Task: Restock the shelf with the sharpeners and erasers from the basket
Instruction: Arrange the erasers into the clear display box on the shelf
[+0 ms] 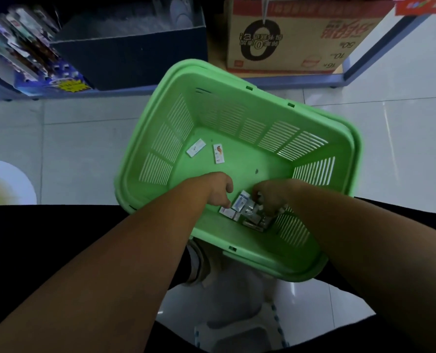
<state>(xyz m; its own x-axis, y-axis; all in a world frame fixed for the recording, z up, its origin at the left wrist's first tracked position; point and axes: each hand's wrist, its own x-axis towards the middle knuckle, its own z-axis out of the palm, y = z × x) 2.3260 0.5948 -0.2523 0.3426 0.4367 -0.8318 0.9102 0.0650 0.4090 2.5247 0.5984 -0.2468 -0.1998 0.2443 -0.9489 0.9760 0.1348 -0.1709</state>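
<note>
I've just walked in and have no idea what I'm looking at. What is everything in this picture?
basket: one, green slatted plastic, on the floor before the shelves
loose packets: two, white, apart on the basket's floor, far left
heap of packets: several, white and grey, basket's near corner
cardboard box: one, brown with red print, low shelf, right
dark box: one, navy, low shelf, centre
packaged goods: many, mixed colours, left; too blurred to name
floor: white tiles
shoe: one, pale, below the basket's near edge
left hand: fingertips at the heap
right hand: curled round packets in the heap
</note>
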